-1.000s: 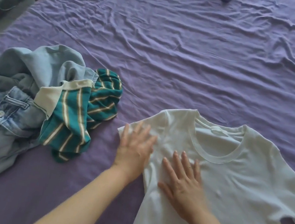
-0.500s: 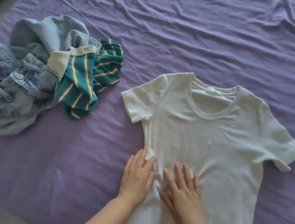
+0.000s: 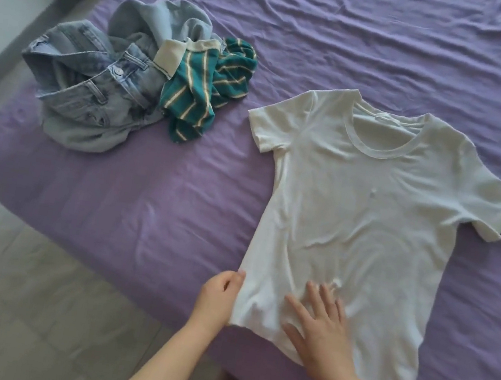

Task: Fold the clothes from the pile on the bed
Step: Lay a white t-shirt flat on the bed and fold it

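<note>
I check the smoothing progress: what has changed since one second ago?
Both hands slid down the white cotton T-shirt from chest to hem. The left hand now grips its side edge; the right hand presses flat. The pile of jeans and striped shirt stayed unchanged.

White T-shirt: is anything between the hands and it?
Nothing visible. The left hand grips the white T-shirt at its lower side edge; the right hand rests flat on it near the hem.
</note>
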Demonstrator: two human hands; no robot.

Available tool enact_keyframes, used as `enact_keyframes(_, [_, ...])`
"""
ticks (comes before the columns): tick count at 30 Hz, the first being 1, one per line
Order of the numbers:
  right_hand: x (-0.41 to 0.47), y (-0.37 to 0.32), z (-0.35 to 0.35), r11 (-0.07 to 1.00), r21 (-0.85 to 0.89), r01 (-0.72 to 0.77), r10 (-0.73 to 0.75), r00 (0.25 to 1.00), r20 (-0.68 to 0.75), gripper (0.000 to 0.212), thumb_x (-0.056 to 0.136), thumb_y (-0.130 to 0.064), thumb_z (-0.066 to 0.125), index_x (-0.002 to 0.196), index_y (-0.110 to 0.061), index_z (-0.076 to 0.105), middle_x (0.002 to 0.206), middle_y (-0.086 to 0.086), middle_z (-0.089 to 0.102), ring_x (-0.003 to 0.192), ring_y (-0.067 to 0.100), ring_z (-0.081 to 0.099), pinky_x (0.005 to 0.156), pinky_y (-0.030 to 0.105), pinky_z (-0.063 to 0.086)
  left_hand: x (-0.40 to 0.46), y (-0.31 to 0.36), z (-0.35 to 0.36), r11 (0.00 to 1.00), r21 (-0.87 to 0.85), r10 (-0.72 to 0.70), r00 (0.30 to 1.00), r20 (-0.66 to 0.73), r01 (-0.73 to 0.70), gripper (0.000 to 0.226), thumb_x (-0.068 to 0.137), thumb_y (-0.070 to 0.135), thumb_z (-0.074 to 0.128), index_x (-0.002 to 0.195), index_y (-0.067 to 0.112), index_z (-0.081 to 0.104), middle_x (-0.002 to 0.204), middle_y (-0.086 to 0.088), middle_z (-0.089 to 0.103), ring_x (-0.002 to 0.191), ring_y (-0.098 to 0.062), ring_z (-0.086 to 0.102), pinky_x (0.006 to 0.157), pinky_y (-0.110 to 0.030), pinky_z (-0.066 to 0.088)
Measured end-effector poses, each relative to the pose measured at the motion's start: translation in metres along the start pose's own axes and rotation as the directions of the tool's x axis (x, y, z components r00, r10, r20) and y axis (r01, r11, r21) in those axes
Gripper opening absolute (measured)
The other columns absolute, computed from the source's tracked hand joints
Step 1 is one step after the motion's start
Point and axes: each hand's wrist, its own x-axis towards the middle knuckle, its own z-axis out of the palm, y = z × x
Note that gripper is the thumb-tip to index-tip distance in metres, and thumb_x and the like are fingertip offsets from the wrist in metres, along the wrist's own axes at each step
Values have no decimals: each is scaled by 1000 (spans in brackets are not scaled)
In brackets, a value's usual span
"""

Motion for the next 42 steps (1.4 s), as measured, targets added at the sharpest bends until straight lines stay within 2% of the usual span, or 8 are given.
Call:
enact_keyframes(12, [-6, -54, 34, 986, 167, -10, 40, 983, -177, 30, 58, -25, 88, 79, -18, 69, 95, 4, 68, 107, 34, 62, 91, 57, 43, 9, -21, -30, 996, -39, 78, 997, 1, -78, 30, 79, 33, 73, 67, 14, 53, 59, 10, 50, 52, -4, 42, 50, -14, 35])
enact_keyframes(18, [-10, -51, 37, 962, 274, -10, 83, 963, -256, 27, 58, -11, 88, 66, -12, 62, 72, 1, 62, 83, 33, 62, 68, 42, 51, 21, -40, -52, 992, -24, 124, 992, -32, -125, 43, 72, 45, 76, 63, 20, 43, 53, 14, 38, 46, -1, 35, 47, -14, 32])
enact_keyframes(21, [-18, -55, 37, 978, 209, -11, 59, 973, -224, 30, 54, -14, 90, 64, -12, 62, 69, 0, 61, 78, 33, 62, 64, 40, 49, 26, -49, -60, 969, 189, 165, 986, -6, -161, 41, 75, 39, 73, 63, 20, 39, 56, 11, 41, 50, -5, 35, 47, -20, 30])
enact_keyframes(26, [-13, -63, 32, 986, 156, -51, 78, 981, -177, 26, 61, -24, 87, 72, -17, 65, 80, -2, 64, 83, 29, 62, 71, 40, 49, 30, -41, -48, 826, 544, 185, 983, -13, -148, 28, 82, 35, 64, 79, 23, 39, 91, 5, 50, 77, -17, 49, 63, -31, 34])
enact_keyframes(30, [-25, -43, 28, 987, 139, -80, 108, 971, -211, 34, 68, -22, 83, 97, -13, 69, 105, 5, 67, 104, 31, 61, 85, 47, 50, 27, -34, -37, 499, 781, 482, 869, 111, -376, 45, 81, 22, 66, 122, 24, 49, 132, -4, 43, 123, -26, 42, 100, -37, 34])
enact_keyframes(35, [-63, -1, 28, 939, 156, -308, 338, 913, -229, 35, 69, -12, 82, 102, -12, 70, 114, 10, 66, 111, 36, 58, 84, 50, 48, 10, -24, -3, 275, 630, 482, 671, 563, -726, 49, 98, 26, 39, 146, 30, 29, 158, 2, 11, 146, -21, -4, 117, -43, -7])
enact_keyframes(39, [-85, 24, 25, 937, 118, -328, 346, 918, -196, 40, 64, -11, 85, 102, -14, 72, 115, 11, 67, 110, 38, 59, 86, 54, 48, -9, -16, 45, 210, 497, 358, 539, 762, -842, 47, 99, 20, 36, 143, 35, 31, 159, 5, 9, 146, -24, -10, 117, -49, -8])
enact_keyframes(42, [-95, 39, 19, 885, 186, -426, 462, 851, -249, 25, 70, -9, 81, 94, -12, 74, 116, 16, 65, 115, 43, 54, 88, 55, 46, -21, -15, 68, 187, 519, 280, 552, 786, -834, 49, 97, 16, 37, 141, 36, 34, 159, 6, 13, 146, -27, -7, 117, -50, -4])
